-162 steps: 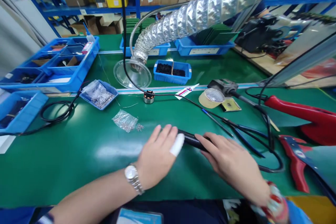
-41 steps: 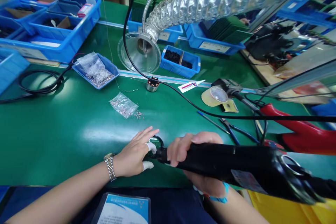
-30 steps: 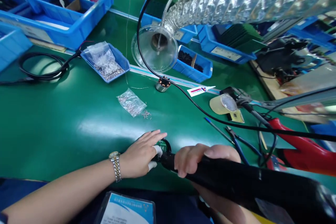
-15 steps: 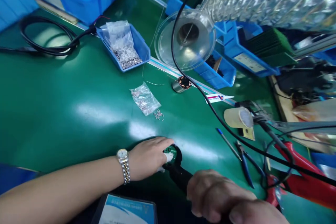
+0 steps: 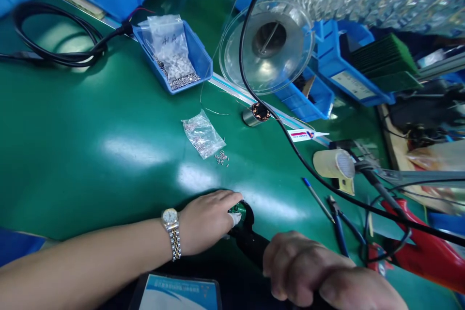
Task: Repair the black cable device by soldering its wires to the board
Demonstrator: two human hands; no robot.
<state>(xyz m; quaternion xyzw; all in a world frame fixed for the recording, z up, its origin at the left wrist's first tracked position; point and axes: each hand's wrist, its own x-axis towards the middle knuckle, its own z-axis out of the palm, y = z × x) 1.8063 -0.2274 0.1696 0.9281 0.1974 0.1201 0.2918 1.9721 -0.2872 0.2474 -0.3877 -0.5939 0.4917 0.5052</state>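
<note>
Nearest me, the person's right hand (image 5: 308, 266) is clamped round a long black object (image 5: 256, 248), which runs up to a rounded black housing (image 5: 249, 218) with a green board (image 5: 238, 209) inside, low on the worktop (image 5: 90, 169). The left hand (image 5: 209, 220) grips that housing. Beyond lie loose screws (image 5: 221, 157), a clear bag (image 5: 203, 134), then a copper-wound part (image 5: 256, 114).

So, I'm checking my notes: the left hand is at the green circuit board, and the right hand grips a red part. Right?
Not quite: the part in the right hand is black, as the head view shows. The left hand is at the green circuit board.
</note>
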